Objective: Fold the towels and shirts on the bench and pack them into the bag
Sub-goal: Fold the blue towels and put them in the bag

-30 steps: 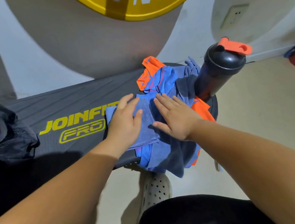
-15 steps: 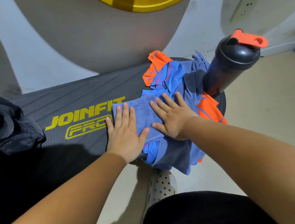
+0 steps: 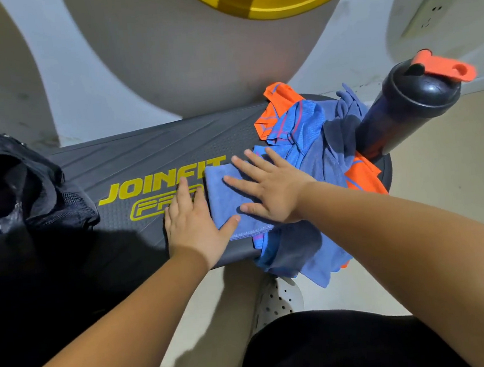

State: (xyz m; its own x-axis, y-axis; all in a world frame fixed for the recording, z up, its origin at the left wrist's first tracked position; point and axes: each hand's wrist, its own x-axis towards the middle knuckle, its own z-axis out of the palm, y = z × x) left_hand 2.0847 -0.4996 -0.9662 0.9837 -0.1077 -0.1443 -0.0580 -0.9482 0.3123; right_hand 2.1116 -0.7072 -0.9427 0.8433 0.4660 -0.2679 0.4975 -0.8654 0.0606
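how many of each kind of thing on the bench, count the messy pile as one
folded blue towel: 1
heap of unfolded blue and orange clothes: 1 (the pieces in it cannot be told apart)
black shaker bottle: 1
black bag: 1
total: 4

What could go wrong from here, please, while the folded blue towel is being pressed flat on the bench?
The shirt pile hangs over the near edge of the bench beside the right hand; it could slide to the floor. The shaker bottle stands against that pile, its base hidden by cloth; tugging a shirt out may topple it. The folded towel rests partly on the pile, so it may unfold when lifted toward the bag.
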